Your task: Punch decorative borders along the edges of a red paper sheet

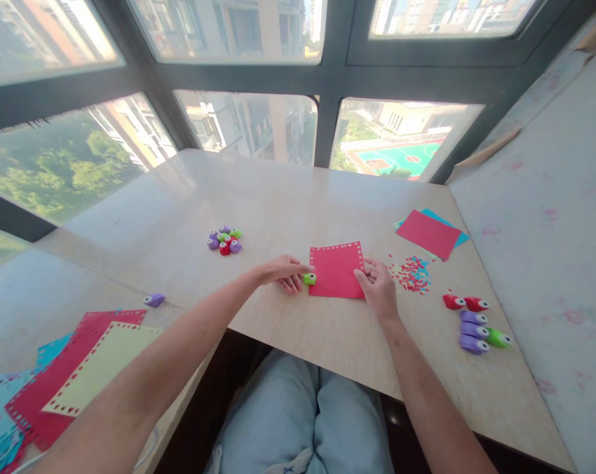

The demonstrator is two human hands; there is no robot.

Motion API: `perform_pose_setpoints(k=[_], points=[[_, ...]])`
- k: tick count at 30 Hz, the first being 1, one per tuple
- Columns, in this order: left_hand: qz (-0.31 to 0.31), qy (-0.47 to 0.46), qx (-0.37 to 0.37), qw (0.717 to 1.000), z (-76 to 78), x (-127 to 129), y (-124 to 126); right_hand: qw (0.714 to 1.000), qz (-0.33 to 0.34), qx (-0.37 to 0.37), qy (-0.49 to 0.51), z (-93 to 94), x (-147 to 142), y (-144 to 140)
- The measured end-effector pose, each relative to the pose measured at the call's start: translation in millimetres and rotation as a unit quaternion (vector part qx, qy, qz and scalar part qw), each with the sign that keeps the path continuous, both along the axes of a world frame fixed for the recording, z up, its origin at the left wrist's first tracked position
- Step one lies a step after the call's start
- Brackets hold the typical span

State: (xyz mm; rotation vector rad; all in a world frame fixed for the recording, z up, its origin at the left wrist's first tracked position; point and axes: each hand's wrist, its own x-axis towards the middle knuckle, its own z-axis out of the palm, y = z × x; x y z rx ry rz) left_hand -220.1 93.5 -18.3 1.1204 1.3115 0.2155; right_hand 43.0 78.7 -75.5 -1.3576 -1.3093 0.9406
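A red sheet of paper (334,273) is in front of me, with small punched holes along its top edge and down parts of its sides. My left hand (288,273) is closed around a small green craft punch (309,280), which sits at the sheet's left edge. On the opposite side, my right hand (377,284) grips the sheet's right edge between thumb and fingers. Just right of that hand lies a scatter of tiny red and blue paper bits (414,274).
More craft punches stand in a cluster (224,239) at left and a group (474,330) at right; a purple punch (154,300) lies alone. Uncut-looking sheets (429,234) lie back right. Hole-edged sheets (105,368) pile at lower left. Windows and a wall bound the table (278,197).
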Motion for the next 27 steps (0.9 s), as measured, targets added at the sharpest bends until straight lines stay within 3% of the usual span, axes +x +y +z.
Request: perform_pose_setpoints(k=[12,22,27], points=[[0.083,-0.061,0.148,0.984,-15.8,-8.8,-20.0,0.999,-0.023,0.02,0.024,-2.4,4.7,1.1],[0.052,-0.045,0.254,0.965,-31.3,-4.7,-30.0,0.999,-0.025,0.022,0.02,-1.5,3.4,1.2],[0.067,-0.019,0.303,0.951,-35.8,-3.3,-33.3,0.999,-0.028,0.015,0.032,0.0,3.6,1.5]])
